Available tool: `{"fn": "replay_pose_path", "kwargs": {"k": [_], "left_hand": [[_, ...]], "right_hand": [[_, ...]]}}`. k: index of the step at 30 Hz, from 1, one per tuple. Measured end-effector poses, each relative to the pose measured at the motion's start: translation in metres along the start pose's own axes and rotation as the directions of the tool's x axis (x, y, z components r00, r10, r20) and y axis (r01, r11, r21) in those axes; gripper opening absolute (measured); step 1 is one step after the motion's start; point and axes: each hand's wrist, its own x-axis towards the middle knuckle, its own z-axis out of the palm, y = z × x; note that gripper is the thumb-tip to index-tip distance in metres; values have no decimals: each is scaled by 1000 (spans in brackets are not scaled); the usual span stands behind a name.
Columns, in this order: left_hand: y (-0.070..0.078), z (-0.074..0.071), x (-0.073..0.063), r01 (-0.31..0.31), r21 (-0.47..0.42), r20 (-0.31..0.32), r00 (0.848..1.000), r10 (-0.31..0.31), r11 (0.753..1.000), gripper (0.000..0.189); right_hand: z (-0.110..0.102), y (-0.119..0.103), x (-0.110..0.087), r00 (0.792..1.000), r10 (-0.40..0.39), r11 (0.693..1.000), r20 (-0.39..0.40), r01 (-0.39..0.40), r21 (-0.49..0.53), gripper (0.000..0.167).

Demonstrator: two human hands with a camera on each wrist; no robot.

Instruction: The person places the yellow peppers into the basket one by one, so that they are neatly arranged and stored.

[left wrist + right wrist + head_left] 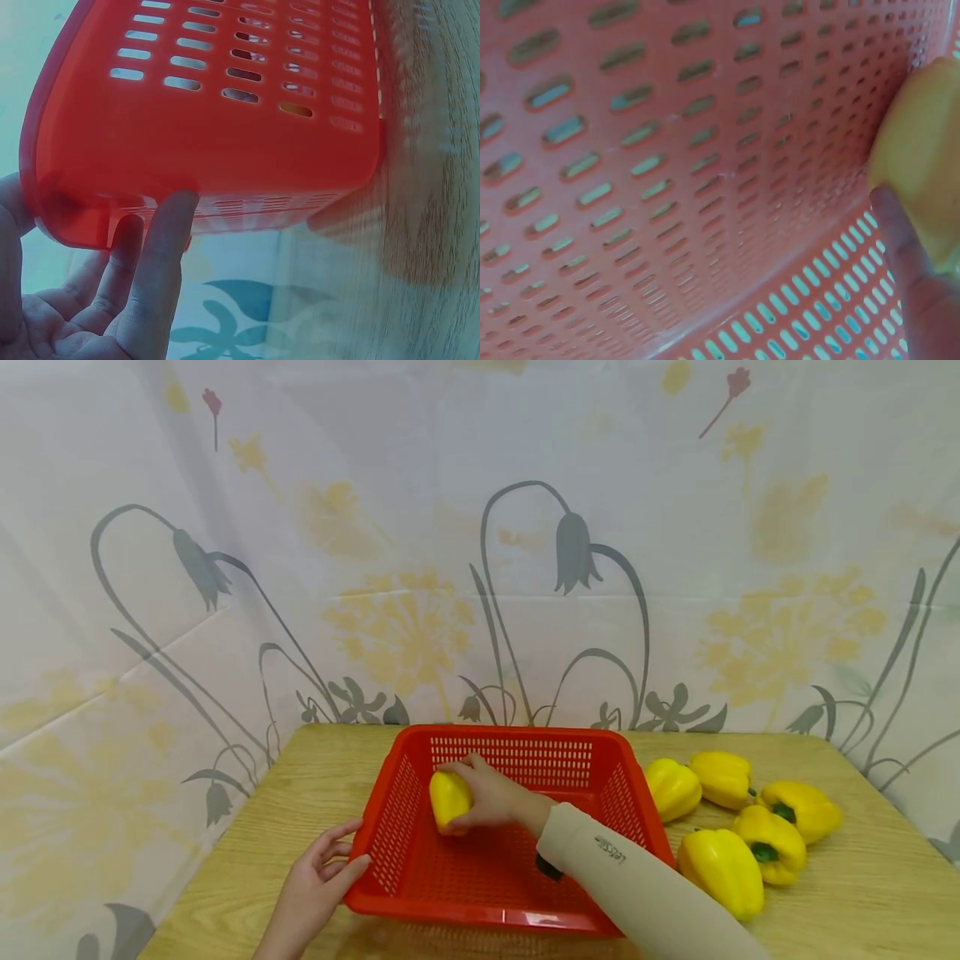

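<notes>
A red plastic basket (495, 917) with slotted walls stands on the wooden table. Inside it, toward the left wall, my right hand (487, 793) holds a yellow bell pepper (447, 800) with thumb and fingers around its sides. The right wrist view has the same pepper (922, 150) at the right edge, one finger (907, 247) along it, close to the slotted walls. My left hand (318, 877) holds the basket's left rim near the front corner. In the left wrist view its fingers (161, 262) reach against the basket's outer wall, with the thumb at the rim.
Several yellow bell peppers lie on the table (862, 893) right of the basket, among them a large front one (723, 872) and one close by the basket wall (672, 789). A flower-printed cloth (450, 527) hangs behind and to the left.
</notes>
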Motion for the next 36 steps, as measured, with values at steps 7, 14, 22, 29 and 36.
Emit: {"fn": "replay_pose_path", "kwargs": {"k": [7, 14, 22, 29, 36], "left_hand": [[2, -1, -1, 10, 16, 3, 1000, -10, 1000, 50], [2, 1, -3, -9, -1, -7, 1000, 9, 1000, 50], [3, 1, -2, -15, -6, -3, 1000, 15, 1000, 49], [4, 1, -2, -14, 7, -5, 1000, 14, 1000, 48], [4, 0, -2, -18, 10, 1, 1000, 18, 1000, 49]], "right_hand": [[1, 4, 5, 1000, 8, 996, 22, -10, 84, 86], [7, -3, 7, 999, 19, 990, -40, -13, 138, 77], [12, -6, 11, 998, 47, 990, -52, -40, 135, 79], [10, -11, 11, 996, 68, 991, -62, -60, 121, 79], [1, -11, 11, 992, 83, 989, -91, -71, 128, 81]]}}
